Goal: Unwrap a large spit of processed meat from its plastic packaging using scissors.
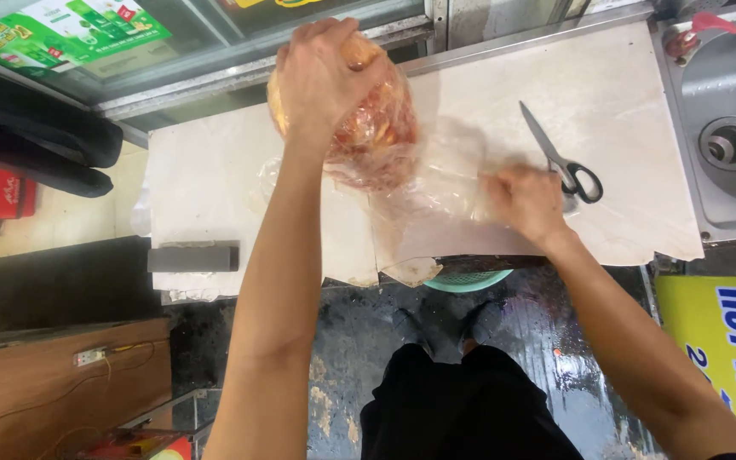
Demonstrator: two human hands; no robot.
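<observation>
My left hand (321, 72) grips the top of a clear plastic bag (376, 136) filled with orange-red food, lifted slightly above the white countertop (206, 179). My right hand (526, 203) presses down on a flat, empty sheet of clear plastic (436, 196) that trails from the bag across the counter. Black-handled scissors (560, 158) lie just beyond my right hand, blades pointing away to the left.
A grey sharpening block (193, 257) sits at the counter's front left edge. A steel sink (726, 128) with a drain adjoins on the right. A green basket (468, 279) peeks from under the counter. A glass display case (172, 51) stands behind.
</observation>
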